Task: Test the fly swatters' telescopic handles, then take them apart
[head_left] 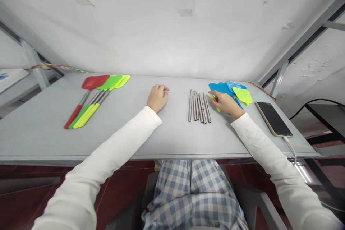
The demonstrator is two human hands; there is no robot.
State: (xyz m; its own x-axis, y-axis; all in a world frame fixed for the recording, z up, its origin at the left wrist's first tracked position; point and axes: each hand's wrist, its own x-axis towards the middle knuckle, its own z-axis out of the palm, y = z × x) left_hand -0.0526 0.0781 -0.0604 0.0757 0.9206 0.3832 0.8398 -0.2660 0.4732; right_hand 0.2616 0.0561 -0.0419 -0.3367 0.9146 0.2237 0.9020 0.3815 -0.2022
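My left hand (157, 98) rests on the grey table with its fingers curled in and nothing visible in them. My right hand (225, 102) is over a pile of plastic fly swatter parts on the right, its index finger stretched out. Under its fingers lies a yellow-green piece (218, 109), partly covered; whether they grip it is not plain. Blue swatter heads (219, 87) and a yellow-green swatter head (242, 95) lie behind and beside this hand. Several metal tubes (195, 106) lie side by side between my hands, nearer the right one.
Assembled fly swatters lie fanned on the left: a red one (95, 81), a green one (110, 82) and yellow-green ones (122, 81). A phone (273, 118) with a charging cable (291, 148) lies at the right. The white wall (161, 36) rises behind the table (113, 143).
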